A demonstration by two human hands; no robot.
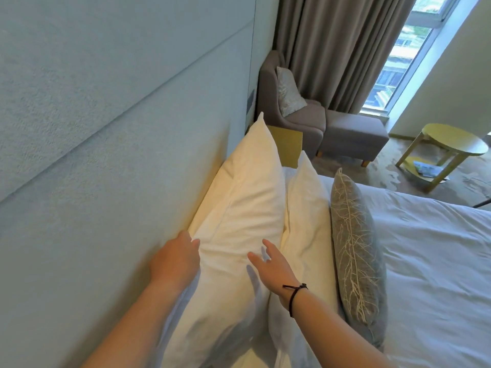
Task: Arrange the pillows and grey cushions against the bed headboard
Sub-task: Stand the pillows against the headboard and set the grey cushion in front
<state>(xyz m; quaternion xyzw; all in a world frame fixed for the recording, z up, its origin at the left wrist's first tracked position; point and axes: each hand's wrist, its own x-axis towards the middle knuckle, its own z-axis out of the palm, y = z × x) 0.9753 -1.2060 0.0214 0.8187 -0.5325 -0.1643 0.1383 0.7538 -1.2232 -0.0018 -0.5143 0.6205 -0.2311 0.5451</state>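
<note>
Both hands worked the rear white pillow (239,221) at the headboard (106,155): left hand (175,258) flat behind, right hand (271,264) spread open. I judged settling it upright came next; grey cushion (353,251) stood 2 rows out.

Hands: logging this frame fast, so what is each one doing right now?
Left hand: open, resting on the headboard-side edge of the big white pillow, gripping nothing.
Right hand: open, fingers spread over the same pillow, holding nothing.
</note>
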